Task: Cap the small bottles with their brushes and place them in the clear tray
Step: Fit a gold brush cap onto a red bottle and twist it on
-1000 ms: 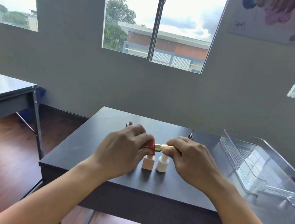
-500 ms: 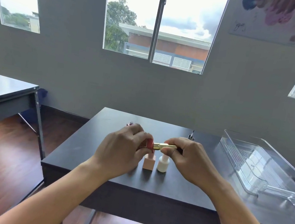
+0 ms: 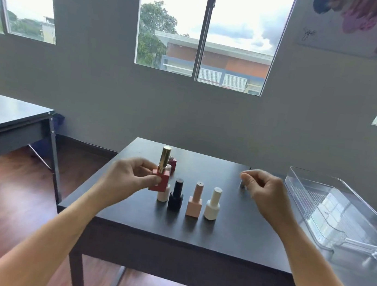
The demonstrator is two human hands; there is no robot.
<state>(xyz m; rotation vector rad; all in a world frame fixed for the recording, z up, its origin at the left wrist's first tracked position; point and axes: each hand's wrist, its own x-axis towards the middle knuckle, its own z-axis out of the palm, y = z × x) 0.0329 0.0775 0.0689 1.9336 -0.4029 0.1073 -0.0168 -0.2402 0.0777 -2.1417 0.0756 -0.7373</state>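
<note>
Single head-worn view — looking forward and down, close over the table point(image 3: 229, 243).

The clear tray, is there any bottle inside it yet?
No, the clear tray holds no bottle; the red bottle is in the left hand.

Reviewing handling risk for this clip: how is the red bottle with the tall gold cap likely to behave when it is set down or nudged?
The red bottle, held upright in the left hand, has a square flat base, so it should not roll. Its gold cap is about as tall as the body, so a sideways nudge could perhaps tip it. It looks rigid, and probably light, being pinched easily by fingertips.
</note>
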